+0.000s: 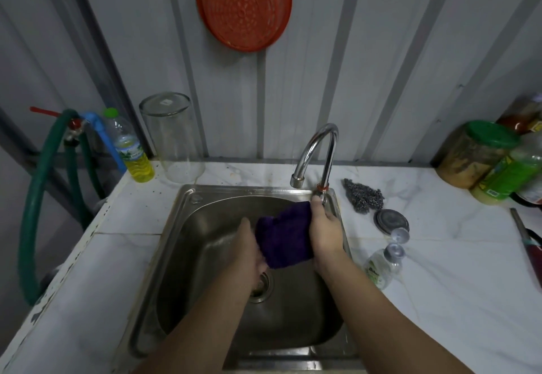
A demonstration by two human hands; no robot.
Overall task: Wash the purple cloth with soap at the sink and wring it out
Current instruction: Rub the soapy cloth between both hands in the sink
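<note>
Purple cloth [283, 235] hangs bunched over the sink [187, 197], clutched between both hands: left hand [249, 244] grips its left edge, right hand [325, 230] its right, near the faucet [318, 150].

A modest home kitchen, steel sink [187, 256] set in a marble-look counter [440, 271], corrugated metal wall [366, 65], hung red strainer [243, 4], condiment jars [475, 153], steel scourer [363, 194]
</note>
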